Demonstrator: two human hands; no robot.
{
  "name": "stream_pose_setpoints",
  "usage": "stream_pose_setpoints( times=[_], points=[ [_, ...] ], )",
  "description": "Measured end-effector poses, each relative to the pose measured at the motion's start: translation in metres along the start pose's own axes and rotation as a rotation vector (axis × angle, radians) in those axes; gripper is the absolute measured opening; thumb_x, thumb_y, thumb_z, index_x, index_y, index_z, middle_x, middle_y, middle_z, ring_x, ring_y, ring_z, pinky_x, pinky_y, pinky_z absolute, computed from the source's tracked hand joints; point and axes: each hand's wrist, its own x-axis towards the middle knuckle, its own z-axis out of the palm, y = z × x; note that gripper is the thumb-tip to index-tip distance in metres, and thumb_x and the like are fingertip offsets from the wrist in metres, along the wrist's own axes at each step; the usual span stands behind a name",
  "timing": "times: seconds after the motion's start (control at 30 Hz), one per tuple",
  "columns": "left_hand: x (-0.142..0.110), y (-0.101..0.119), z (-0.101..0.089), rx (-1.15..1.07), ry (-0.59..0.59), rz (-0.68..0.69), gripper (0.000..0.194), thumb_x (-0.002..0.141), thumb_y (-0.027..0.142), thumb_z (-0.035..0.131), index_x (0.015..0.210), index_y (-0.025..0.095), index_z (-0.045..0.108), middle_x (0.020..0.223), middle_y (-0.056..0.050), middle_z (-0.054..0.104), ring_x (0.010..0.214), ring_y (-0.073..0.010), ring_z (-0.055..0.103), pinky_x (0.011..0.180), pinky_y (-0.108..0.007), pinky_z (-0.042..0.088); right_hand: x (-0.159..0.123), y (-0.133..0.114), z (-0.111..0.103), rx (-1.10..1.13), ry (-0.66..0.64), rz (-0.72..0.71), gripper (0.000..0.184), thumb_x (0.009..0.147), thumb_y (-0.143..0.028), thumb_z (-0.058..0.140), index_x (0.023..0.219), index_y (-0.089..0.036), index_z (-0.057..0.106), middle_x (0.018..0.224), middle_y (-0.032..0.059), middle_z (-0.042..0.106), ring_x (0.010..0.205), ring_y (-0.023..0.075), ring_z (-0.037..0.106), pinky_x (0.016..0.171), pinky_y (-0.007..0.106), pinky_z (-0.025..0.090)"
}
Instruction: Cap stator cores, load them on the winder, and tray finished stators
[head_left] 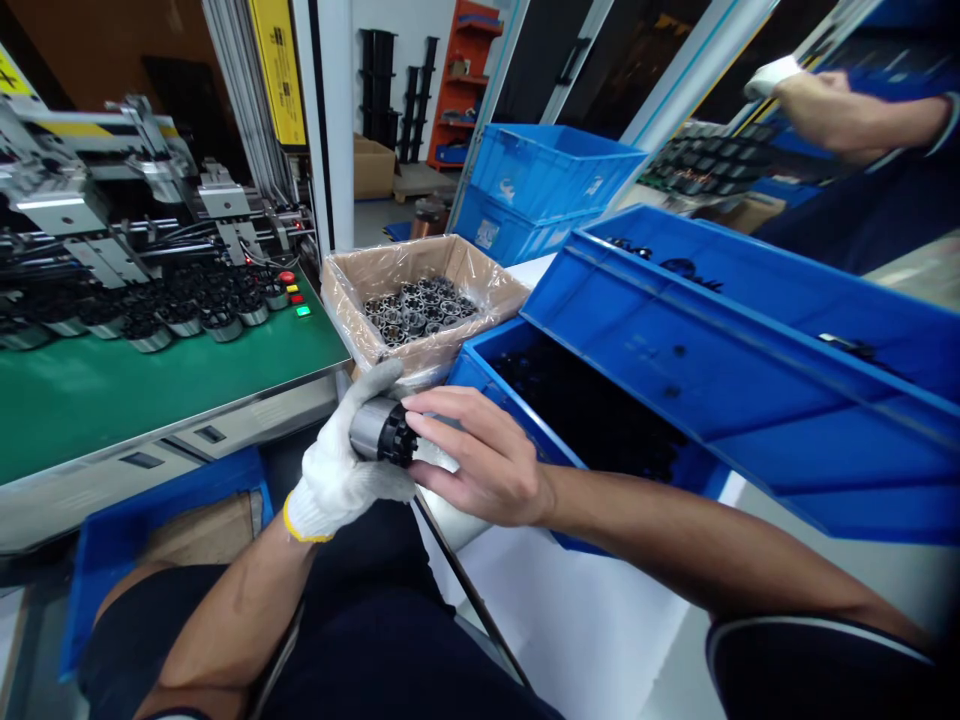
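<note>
In my left hand, which wears a white glove with a yellow cuff, lies a motor stator core. It is a grey metal cylinder with a black slotted plastic end cap facing right. The bare fingers of my right hand close on that black end from the right, thumb below and fingertips above. Just beyond my hands, a carton lined with clear plastic holds many grey ring-shaped cores. Right of it, a blue bin contains dark parts too dim to make out.
A large blue crate rests tilted over the bin. Several capped cores crowd the green bench at left, before a machine. Stacked blue crates stand behind. A co-worker's arm shows upper right.
</note>
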Motion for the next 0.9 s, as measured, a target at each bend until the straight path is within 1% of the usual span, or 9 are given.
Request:
stream_pose_setpoints(
  times=[0.13,0.2,0.3,0.37,0.5,0.63,0.77,0.83,0.9],
  points=[
    [-0.001,0.002,-0.001,0.058,-0.008,-0.021,0.094,0.067,0.064,0.092,0.149,0.029,0.061,0.132,-0.006,0.072,0.114,-0.0269,0.072,0.102,-0.032,0.058,-0.002,0.000,0.000,-0.001,0.003,-0.028,0.034,0.088,-0.013,0.078,0.119,-0.007,0.065,0.112,0.0226,0.075,0.109,0.0287,0.075,0.089,0.042,0.067],
    [-0.002,0.000,-0.003,0.062,-0.019,-0.030,0.094,0.069,0.065,0.090,0.150,0.028,0.060,0.135,-0.007,0.070,0.116,-0.0285,0.070,0.105,-0.035,0.057,-0.003,0.000,0.001,0.001,0.008,-0.037,0.036,0.087,-0.013,0.079,0.120,-0.008,0.065,0.112,0.0217,0.075,0.108,0.0286,0.075,0.088,0.042,0.067],
    [-0.004,-0.007,-0.006,0.038,-0.026,-0.027,0.094,0.072,0.066,0.088,0.152,0.028,0.057,0.141,-0.008,0.067,0.123,-0.0308,0.067,0.111,-0.039,0.054,-0.005,-0.002,0.003,0.001,0.013,0.034,0.038,0.087,-0.012,0.077,0.123,-0.011,0.064,0.114,0.0188,0.075,0.107,0.0266,0.075,0.085,0.040,0.067],
    [-0.004,-0.009,-0.007,0.036,-0.022,-0.022,0.095,0.072,0.068,0.087,0.153,0.028,0.056,0.142,-0.009,0.066,0.126,-0.0321,0.065,0.114,-0.040,0.051,-0.005,-0.004,0.004,0.002,0.013,0.055,0.038,0.087,-0.011,0.075,0.124,-0.012,0.064,0.115,0.0183,0.074,0.107,0.0263,0.074,0.085,0.039,0.067],
    [-0.004,-0.008,-0.008,0.101,-0.023,-0.043,0.098,0.069,0.072,0.086,0.152,0.026,0.057,0.141,-0.009,0.066,0.129,-0.0342,0.063,0.117,-0.042,0.050,-0.004,-0.003,0.004,0.041,0.004,0.005,0.038,0.088,-0.014,0.077,0.123,-0.009,0.063,0.114,0.0210,0.074,0.111,0.0281,0.073,0.090,0.043,0.066],
    [-0.005,-0.003,-0.007,0.106,-0.028,-0.033,0.096,0.073,0.067,0.086,0.154,0.027,0.054,0.143,-0.009,0.065,0.131,-0.0347,0.062,0.116,-0.044,0.050,-0.006,-0.001,0.005,0.050,0.002,0.022,0.038,0.089,-0.014,0.077,0.123,-0.008,0.063,0.115,0.0213,0.073,0.111,0.0276,0.072,0.090,0.042,0.065],
    [-0.008,-0.006,-0.001,0.134,-0.028,-0.071,0.089,0.076,0.052,0.089,0.154,0.027,0.053,0.143,-0.008,0.065,0.138,-0.0352,0.057,0.120,-0.047,0.047,-0.009,0.002,0.009,0.030,0.005,0.015,0.038,0.089,-0.016,0.077,0.124,-0.007,0.063,0.115,0.0216,0.073,0.112,0.0283,0.072,0.090,0.043,0.065],
    [-0.009,-0.009,0.003,0.072,-0.011,-0.103,0.081,0.083,0.049,0.082,0.156,0.030,0.050,0.148,-0.008,0.062,0.141,-0.0339,0.055,0.122,-0.047,0.045,-0.009,0.004,0.009,0.015,-0.017,0.013,0.041,0.089,-0.022,0.079,0.125,-0.007,0.063,0.119,0.0235,0.072,0.117,0.0296,0.070,0.094,0.045,0.064],
    [-0.007,-0.014,0.009,-0.003,0.003,-0.118,0.073,0.095,0.055,0.064,0.160,0.029,0.044,0.153,-0.009,0.058,0.141,-0.0334,0.055,0.119,-0.049,0.048,-0.006,0.006,0.003,0.014,-0.055,0.024,0.050,0.090,-0.033,0.081,0.128,-0.007,0.061,0.126,0.0268,0.069,0.124,0.0323,0.068,0.099,0.048,0.063]
  ],
)
